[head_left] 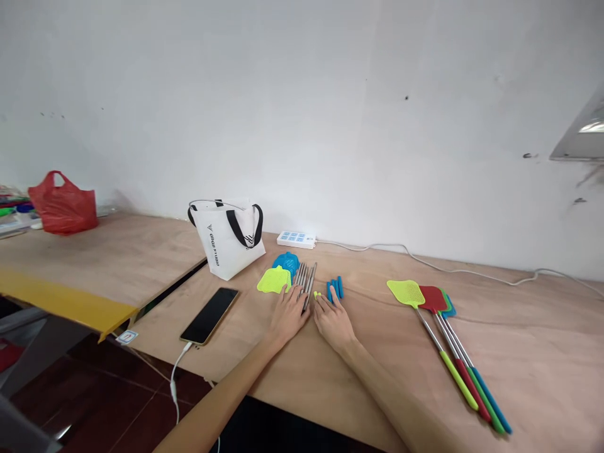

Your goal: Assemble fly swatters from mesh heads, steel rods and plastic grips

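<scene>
My left hand (289,313) lies flat on the wooden table (377,352), fingers spread over the ends of several metal rods (306,279). My right hand (333,321) rests beside it, fingertips touching blue handle grips (336,287) and a small yellow piece (317,294). A yellow swatter head (274,280) and a blue swatter head (286,260) lie just beyond my left hand. Neither hand grips anything.
Several assembled fly swatters (448,340) lie to the right. A phone (210,314) on a charging cable sits left, behind it a white tote bag (230,238). A power strip (296,239) is by the wall. A red plastic bag (63,204) stands far left.
</scene>
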Motion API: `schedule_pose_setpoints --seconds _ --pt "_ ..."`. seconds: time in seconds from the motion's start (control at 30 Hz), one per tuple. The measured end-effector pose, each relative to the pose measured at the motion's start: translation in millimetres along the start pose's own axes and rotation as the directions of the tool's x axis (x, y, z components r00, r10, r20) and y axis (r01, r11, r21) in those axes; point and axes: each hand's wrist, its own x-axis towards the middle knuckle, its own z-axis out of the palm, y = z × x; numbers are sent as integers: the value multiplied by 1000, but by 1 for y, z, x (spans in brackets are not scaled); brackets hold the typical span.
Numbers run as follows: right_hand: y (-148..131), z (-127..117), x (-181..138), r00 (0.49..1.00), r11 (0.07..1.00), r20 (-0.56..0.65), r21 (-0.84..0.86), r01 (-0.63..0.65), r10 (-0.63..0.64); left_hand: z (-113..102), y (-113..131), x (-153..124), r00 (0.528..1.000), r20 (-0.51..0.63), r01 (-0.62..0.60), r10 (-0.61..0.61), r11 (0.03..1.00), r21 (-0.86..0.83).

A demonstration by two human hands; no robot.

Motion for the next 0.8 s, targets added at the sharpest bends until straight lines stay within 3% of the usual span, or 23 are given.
schedule_pose_setpoints --seconds 0.33,0.47,0.63,0.8 --pt "-33 -51 -65 1000 993 -7 112 -20 21 -8 14 -6 997 30 -77 75 995 63" --pt "-36 -72 -105 993 969 18 217 -118 117 -7 24 -13 994 52 -102 98 991 82" --pt "-26 -87 -138 932 840 90 410 -355 350 1 41 -25 994 86 -78 72 994 71" --pt "-18 -93 -138 871 709 187 516 -480 453 1 64 -39 980 189 -82 60 990 113"
